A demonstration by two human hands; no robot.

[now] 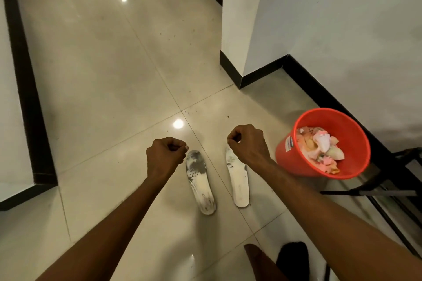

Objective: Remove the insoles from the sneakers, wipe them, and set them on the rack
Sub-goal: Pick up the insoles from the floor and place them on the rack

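Note:
Two white insoles with grey dirt stains hang toe-end up over the tiled floor. My left hand [165, 157] pinches the toe tip of the left insole [201, 186], which has the larger dark patch. My right hand [247, 143] pinches the toe tip of the right insole [238, 183]. Their heel ends point down towards the floor; I cannot tell if they touch it. Part of a black metal rack [388, 191] shows at the right edge. No sneakers or cloth are in view.
An orange bucket [349, 125] with crumpled paper and scraps stands right of my right hand, against the wall. A white wall corner with black skirting [230, 68] juts out ahead. Black skirting runs along the left. My feet [292, 258] are at the bottom.

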